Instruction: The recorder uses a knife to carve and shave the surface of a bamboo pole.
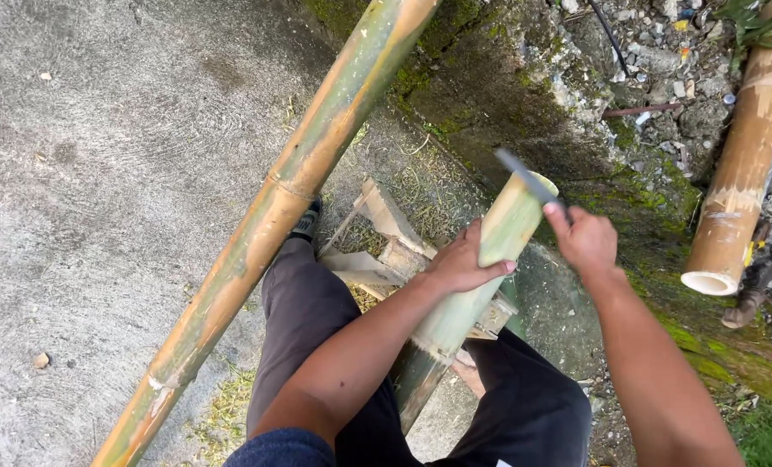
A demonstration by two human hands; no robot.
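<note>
Fingers of my left hand [462,262] wrap the green bamboo piece [477,277] between my knees, while my right hand [583,238], at three o'clock, grips the blade [529,180] that could slip onto them

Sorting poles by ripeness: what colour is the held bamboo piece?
Pale green bamboo piece, darker green below; head view.

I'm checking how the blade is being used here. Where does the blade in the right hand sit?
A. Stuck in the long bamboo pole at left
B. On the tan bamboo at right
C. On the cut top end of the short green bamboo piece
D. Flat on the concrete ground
C: the right hand sets the blade across the top rim of the short bamboo piece, which the left hand steadies.
</note>
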